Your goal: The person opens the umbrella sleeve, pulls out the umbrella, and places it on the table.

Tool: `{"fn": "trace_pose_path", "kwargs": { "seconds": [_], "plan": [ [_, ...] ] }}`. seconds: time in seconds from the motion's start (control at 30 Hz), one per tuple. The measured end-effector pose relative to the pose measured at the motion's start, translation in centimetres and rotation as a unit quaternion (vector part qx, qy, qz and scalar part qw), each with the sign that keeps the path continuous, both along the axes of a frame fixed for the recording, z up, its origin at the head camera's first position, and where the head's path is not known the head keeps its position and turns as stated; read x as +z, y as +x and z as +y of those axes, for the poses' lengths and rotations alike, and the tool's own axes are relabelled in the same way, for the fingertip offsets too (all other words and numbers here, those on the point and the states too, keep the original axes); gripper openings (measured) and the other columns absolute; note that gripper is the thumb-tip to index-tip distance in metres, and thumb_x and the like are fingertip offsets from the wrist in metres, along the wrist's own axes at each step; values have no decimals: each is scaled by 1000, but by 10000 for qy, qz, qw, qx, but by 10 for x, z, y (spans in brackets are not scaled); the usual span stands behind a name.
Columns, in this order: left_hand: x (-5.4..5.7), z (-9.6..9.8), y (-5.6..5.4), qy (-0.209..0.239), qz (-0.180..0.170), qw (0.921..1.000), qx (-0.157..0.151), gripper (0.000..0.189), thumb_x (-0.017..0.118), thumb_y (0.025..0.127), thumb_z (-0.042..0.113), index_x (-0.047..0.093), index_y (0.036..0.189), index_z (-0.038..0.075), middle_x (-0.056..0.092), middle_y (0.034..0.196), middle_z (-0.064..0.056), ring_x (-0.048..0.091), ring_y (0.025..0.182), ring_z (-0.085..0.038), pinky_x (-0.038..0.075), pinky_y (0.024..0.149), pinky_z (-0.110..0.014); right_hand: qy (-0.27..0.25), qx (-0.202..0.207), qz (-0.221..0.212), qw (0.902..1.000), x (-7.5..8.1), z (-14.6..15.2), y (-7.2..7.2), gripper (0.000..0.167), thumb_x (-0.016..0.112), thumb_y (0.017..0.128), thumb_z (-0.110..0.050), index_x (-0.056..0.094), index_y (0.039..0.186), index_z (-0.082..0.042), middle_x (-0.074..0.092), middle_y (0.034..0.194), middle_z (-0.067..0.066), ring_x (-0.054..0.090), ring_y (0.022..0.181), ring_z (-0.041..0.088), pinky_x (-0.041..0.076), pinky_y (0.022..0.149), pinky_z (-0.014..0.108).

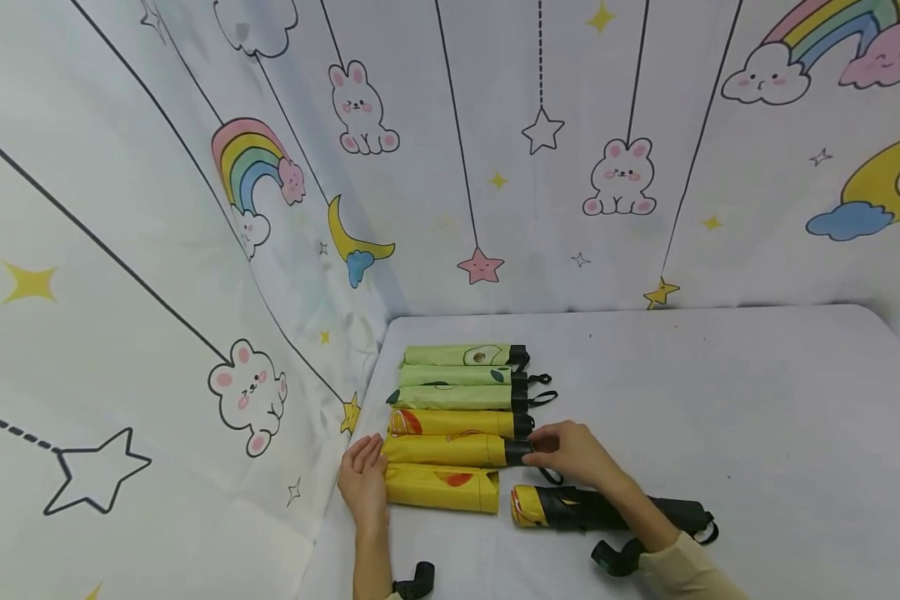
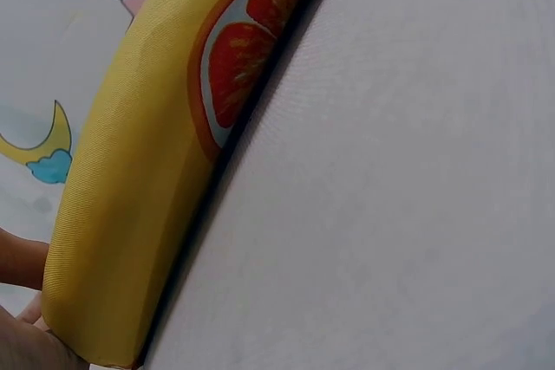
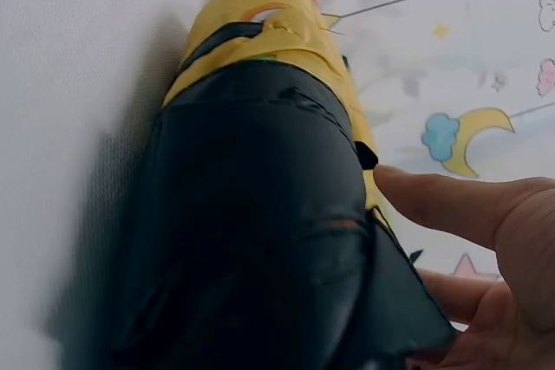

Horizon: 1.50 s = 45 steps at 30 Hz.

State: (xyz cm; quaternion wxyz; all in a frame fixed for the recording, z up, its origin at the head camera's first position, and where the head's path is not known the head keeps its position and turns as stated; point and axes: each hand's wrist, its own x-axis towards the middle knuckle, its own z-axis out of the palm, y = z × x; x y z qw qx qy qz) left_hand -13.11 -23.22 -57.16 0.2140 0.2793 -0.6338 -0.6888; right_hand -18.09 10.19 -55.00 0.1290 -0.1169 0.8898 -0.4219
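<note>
Folded umbrellas lie in a row on the white table. A yellow folded umbrella (image 1: 450,450) has its black handle end at the right, where my right hand (image 1: 576,454) holds it between thumb and fingers. At the left ends of the yellow pieces my left hand (image 1: 363,483) rests with fingers extended, touching them. Nearest me in the row is a yellow sleeve-like piece (image 1: 438,489) with a citrus print and no handle showing. Its yellow fabric (image 2: 130,162) fills much of the left wrist view. A black-and-yellow folded umbrella (image 1: 570,510) lies apart, below my right forearm.
Behind lie another yellow umbrella (image 1: 457,422) and three green ones, including an avocado-printed umbrella (image 1: 450,356). Several have black handles and wrist loops. The white table (image 1: 720,400) extends to the right. A cartoon-printed curtain (image 1: 420,208) stands behind and at the left.
</note>
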Motion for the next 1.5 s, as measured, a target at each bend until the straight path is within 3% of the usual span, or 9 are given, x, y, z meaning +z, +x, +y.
{"fn": "trace_pose_path", "kwargs": {
  "seconds": [0.27, 0.57, 0.7, 1.07, 1.3, 1.5],
  "plan": [
    [1, 1, 1, 25, -36, 10000, -14, 43, 60, 99, -9, 52, 142, -5, 63, 141, -23, 61, 132, -32, 54, 96, -21, 163, -54, 97, 9998, -4, -10, 0, 39, 89, 83, -25, 78, 114, -5, 75, 99, 1, 71, 88, 17, 61, 75, 39],
    [-1, 0, -2, 36, -90, 9999, 70, 42, 60, 98, -11, 55, 139, -3, 66, 137, -21, 64, 129, -30, 56, 89, -16, 482, 36, 465, 9977, -10, -14, -1, 31, 90, 82, -22, 80, 108, -7, 72, 86, -5, 61, 78, 9, 56, 74, 36],
    [-2, 0, -3, 27, -60, 9999, 113, 42, 60, 97, -12, 56, 138, -4, 67, 136, -21, 64, 128, -31, 56, 88, -16, 451, 33, 540, 9975, -11, -14, -1, 31, 90, 81, -23, 82, 108, -9, 74, 90, -5, 61, 80, 9, 56, 77, 39],
    [-5, -3, -1, 29, -52, 9999, 155, 41, 61, 97, -11, 57, 138, -4, 67, 135, -22, 65, 127, -31, 56, 85, -14, -729, -153, 22, 9972, -13, -12, 3, 34, 91, 82, -22, 81, 112, -10, 76, 104, 4, 63, 81, 14, 55, 68, 30],
    [-7, -3, 0, -6, -146, 9998, 160, 41, 60, 99, -8, 56, 139, -2, 66, 137, -20, 65, 128, -29, 55, 89, -15, -1778, -371, -659, 9811, -16, -10, 4, 40, 88, 85, -30, 80, 118, -10, 77, 111, 9, 71, 96, 20, 59, 78, 34],
    [-5, -4, 0, 31, -151, 9998, 115, 41, 60, 99, -8, 56, 140, -2, 66, 138, -21, 64, 129, -30, 55, 88, -14, -2183, -665, -1063, 9678, -15, -11, 6, 39, 89, 84, -33, 81, 116, -13, 77, 116, 9, 71, 108, 23, 58, 87, 37]
  ]
}}
